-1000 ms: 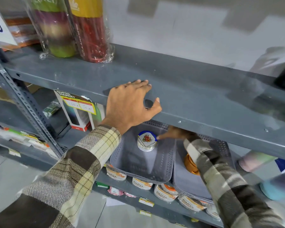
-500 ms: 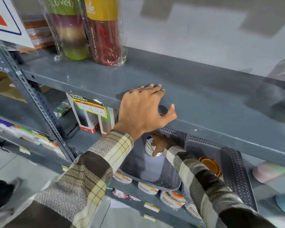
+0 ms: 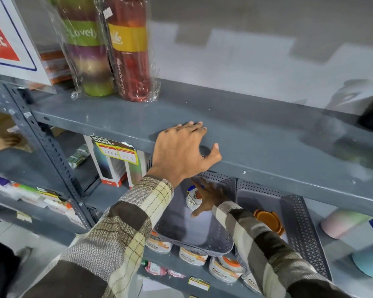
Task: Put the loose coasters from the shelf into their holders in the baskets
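Right hand [image 3: 209, 196] shifted beside coaster stack [image 3: 193, 198]

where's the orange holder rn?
In the head view, lower right: the orange holder sits in the right basket under the grey shelf, just right of the right sleeve.

White patterned coaster stack [image 3: 193, 197] is seen upright in left grey basket [image 3: 205, 235]; orange coaster holder [image 3: 268, 220] is tilted in right basket [image 3: 299, 231].
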